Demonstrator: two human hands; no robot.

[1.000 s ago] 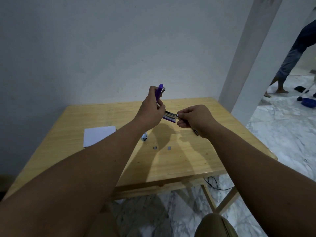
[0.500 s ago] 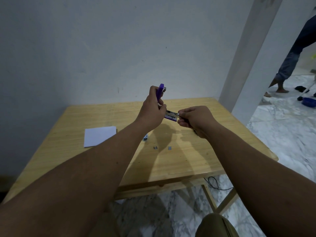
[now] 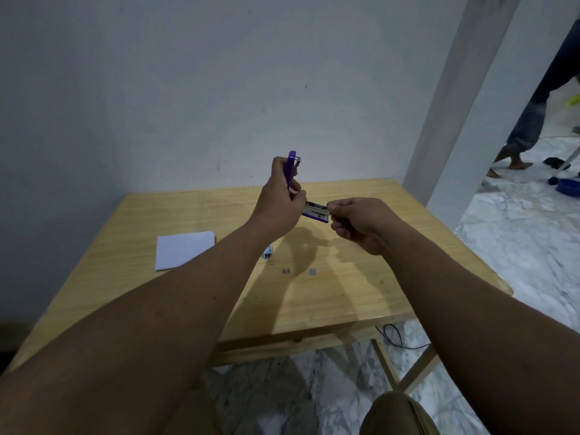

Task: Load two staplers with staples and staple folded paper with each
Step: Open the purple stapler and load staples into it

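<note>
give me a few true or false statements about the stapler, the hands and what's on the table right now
1. The purple stapler is hinged open, its top arm pointing up. True.
2. The stapler lies on the table. False: the left hand holds it in the air above the table.
3. The right hand is pinched at the open end of the stapler's metal channel. True.
4. The folded white paper is held in the right hand. False: it lies on the table, off to the left.
5. Two small staple strips lie loose on the wood. True.
</note>
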